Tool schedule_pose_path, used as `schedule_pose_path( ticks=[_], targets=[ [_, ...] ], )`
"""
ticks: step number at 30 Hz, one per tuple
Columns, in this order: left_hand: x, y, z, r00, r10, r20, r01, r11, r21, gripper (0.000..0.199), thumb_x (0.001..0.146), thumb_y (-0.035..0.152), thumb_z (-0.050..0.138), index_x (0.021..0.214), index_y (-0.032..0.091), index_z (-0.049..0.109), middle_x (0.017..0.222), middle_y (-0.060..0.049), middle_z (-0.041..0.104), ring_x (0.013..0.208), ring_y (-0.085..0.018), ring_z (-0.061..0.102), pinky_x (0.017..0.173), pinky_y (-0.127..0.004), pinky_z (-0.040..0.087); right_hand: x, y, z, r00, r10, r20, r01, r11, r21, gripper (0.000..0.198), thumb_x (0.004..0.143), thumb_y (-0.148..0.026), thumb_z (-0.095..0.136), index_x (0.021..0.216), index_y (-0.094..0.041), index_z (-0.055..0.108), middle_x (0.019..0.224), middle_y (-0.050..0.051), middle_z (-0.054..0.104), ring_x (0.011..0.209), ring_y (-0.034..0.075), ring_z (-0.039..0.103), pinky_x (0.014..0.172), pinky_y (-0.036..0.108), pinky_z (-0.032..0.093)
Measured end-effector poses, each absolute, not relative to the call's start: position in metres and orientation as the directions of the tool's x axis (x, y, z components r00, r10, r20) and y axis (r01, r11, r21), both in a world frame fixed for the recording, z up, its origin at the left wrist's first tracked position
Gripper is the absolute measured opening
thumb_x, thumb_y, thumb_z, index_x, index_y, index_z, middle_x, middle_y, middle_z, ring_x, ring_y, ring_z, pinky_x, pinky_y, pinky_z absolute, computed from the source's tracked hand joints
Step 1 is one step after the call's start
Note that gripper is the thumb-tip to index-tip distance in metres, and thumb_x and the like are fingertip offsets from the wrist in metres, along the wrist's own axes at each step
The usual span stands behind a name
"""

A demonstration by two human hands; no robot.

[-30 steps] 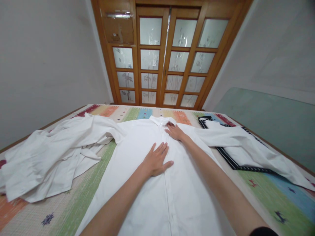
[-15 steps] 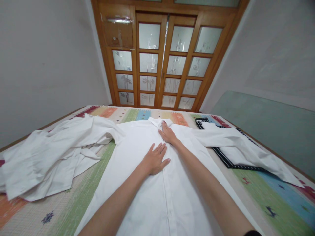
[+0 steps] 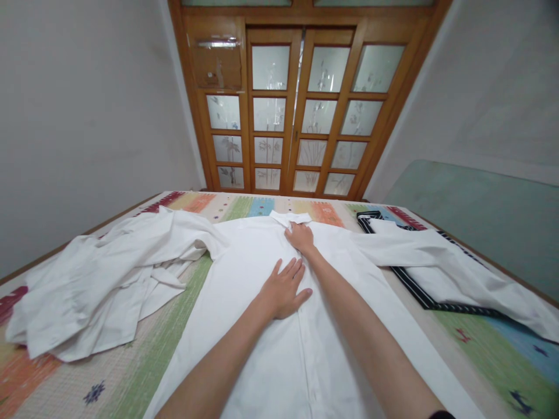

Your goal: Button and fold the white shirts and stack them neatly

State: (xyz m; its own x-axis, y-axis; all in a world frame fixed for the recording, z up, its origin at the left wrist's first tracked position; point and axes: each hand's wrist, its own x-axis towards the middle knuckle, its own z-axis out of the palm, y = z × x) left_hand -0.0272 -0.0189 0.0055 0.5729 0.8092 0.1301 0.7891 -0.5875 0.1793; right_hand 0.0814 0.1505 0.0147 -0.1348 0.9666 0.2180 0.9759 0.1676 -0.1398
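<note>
Lying splayed, empty, on the shirt (image 3: 238,262) is the left hand (image 3: 285,290), the right hand (image 3: 300,237) (hold unclear) curled near the collar (image 3: 283,219).

White shirt (image 3: 282,361), lower end (hem too) below the bottom edge

- ahead of me i see wooden doors (image 3: 289,145) with glass panes (image 3: 322,70) carrying plant designs; a narrow bright gap runs between the middle two.
- a brown panel (image 3: 218,67) covers the upper left part of the doors, shiny near its top edge.
- the left wall (image 3: 87,116) and right wall (image 3: 489,87) look plain and pale from here.
- low on my right, a pale green board (image 3: 476,215) with a rounded corner.
- the patterned spread (image 3: 166,326) is striped — green, orange, blue, dark red — with a dark flower motif (image 3: 94,393) at lower left.
- on its right side i see a black-trimmed cloth (image 3: 413,284), the trim striped white.
</note>
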Motion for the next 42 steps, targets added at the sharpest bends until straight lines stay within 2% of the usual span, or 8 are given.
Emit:
schedule_pose_path(
  ticks=[4,10,14,18,25,30,34,42],
  targets=[
    [-0.027,-0.018,0.005,0.574,0.806,0.143,0.784,-0.592,0.188,0.068,0.099,0.054,0.013,0.153,0.013,0.023,0.158,-0.011,0.026,0.149,-0.023,0.015,0.12,-0.051,0.011,0.073,0.155,0.017,-0.044,0.95,0.311,0.985,0.094,-0.147,0.038,0.096,-0.032,0.04,0.117,-0.014,0.065,0.113,0.018,0.068,0.106,0.028,0.06,0.086,0.035,0.047],
    [-0.026,-0.018,0.004,0.57,0.809,0.145,0.781,-0.588,0.21,0.068,0.098,0.055,0.013,0.153,0.015,0.023,0.159,-0.01,0.027,0.149,-0.023,0.014,0.121,-0.05,0.009,0.07,0.167,0.016,-0.138,0.885,0.444,0.981,0.184,-0.063,0.028,0.096,-0.019,0.044,0.1,-0.016,0.071,0.112,0.014,0.066,0.107,0.024,0.055,0.074,0.027,0.044],
    [-0.027,-0.019,0.004,0.565,0.812,0.147,0.781,-0.583,0.224,0.068,0.099,0.055,0.013,0.153,0.015,0.022,0.159,-0.011,0.025,0.149,-0.022,0.013,0.121,-0.05,0.008,0.069,0.175,0.016,-0.146,0.873,0.465,0.976,0.204,-0.077,0.029,0.098,-0.016,0.041,0.106,-0.016,0.068,0.108,0.013,0.067,0.099,0.022,0.058,0.073,0.028,0.041],
    [-0.027,-0.018,0.004,0.566,0.812,0.139,0.781,-0.583,0.224,0.069,0.098,0.055,0.013,0.153,0.014,0.021,0.16,-0.011,0.021,0.149,-0.022,0.013,0.121,-0.05,0.008,0.069,0.179,0.017,-0.049,0.857,0.513,0.965,0.173,-0.197,0.031,0.102,-0.022,0.036,0.113,-0.016,0.064,0.105,0.012,0.069,0.091,0.02,0.06,0.072,0.028,0.039],
    [-0.027,-0.018,0.004,0.569,0.811,0.133,0.781,-0.584,0.222,0.069,0.099,0.055,0.014,0.152,0.012,0.024,0.159,-0.012,0.023,0.149,-0.022,0.012,0.121,-0.051,0.008,0.072,0.176,0.016,0.044,0.867,0.496,0.94,0.132,-0.315,0.03,0.099,-0.027,0.04,0.102,-0.014,0.067,0.098,0.012,0.07,0.085,0.02,0.061,0.074,0.028,0.04],
    [-0.027,-0.018,0.005,0.568,0.812,0.135,0.781,-0.583,0.223,0.068,0.099,0.054,0.015,0.152,0.013,0.025,0.159,-0.011,0.024,0.149,-0.022,0.012,0.121,-0.051,0.009,0.074,0.173,0.017,0.056,0.902,0.428,0.945,0.09,-0.315,0.027,0.095,-0.026,0.044,0.099,-0.015,0.069,0.105,0.013,0.068,0.093,0.022,0.061,0.077,0.029,0.043],
    [-0.027,-0.019,0.006,0.564,0.816,0.127,0.785,-0.578,0.224,0.069,0.099,0.055,0.016,0.152,0.012,0.026,0.159,-0.012,0.024,0.149,-0.023,0.015,0.121,-0.051,0.01,0.072,0.174,0.018,0.039,0.919,0.392,0.959,0.077,-0.274,0.029,0.093,-0.021,0.045,0.115,-0.018,0.064,0.106,0.011,0.069,0.095,0.023,0.063,0.078,0.03,0.045],
    [-0.027,-0.018,0.006,0.562,0.816,0.134,0.789,-0.578,0.208,0.068,0.098,0.055,0.016,0.153,0.015,0.024,0.159,-0.011,0.024,0.149,-0.023,0.016,0.121,-0.05,0.011,0.069,0.178,0.019,-0.03,0.914,0.405,0.984,0.099,-0.15,0.034,0.101,-0.021,0.031,0.122,-0.018,0.058,0.103,0.015,0.069,0.09,0.022,0.066,0.074,0.029,0.045]
  ],
)
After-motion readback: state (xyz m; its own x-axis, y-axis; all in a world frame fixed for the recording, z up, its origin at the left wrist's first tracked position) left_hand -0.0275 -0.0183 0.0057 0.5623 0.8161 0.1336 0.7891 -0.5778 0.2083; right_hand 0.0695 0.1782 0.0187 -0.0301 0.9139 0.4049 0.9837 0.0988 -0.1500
